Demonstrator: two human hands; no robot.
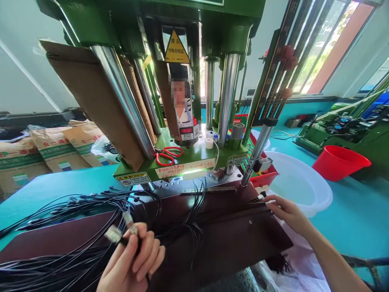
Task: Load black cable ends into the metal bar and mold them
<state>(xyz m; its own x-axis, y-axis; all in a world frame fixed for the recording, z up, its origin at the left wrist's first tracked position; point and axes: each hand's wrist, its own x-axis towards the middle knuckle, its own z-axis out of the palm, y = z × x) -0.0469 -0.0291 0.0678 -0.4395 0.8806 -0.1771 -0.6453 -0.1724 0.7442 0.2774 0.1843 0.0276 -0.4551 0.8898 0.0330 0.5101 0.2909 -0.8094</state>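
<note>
My left hand is closed round black cables, and their pale connector ends stick up past the thumb, slightly blurred. On the right, my right hand pinches the connector ends of thin black cables at the edge of a dark red-brown board. Further black cables run from under the green press down onto this board. Beside my left hand lies a big bundle of black cables, with another bundle behind it.
Red-handled scissors lie on the press ledge, between shiny steel columns. Cardboard leans at the left, near paper sacks. To the right are a white tub, a red bucket and a green machine.
</note>
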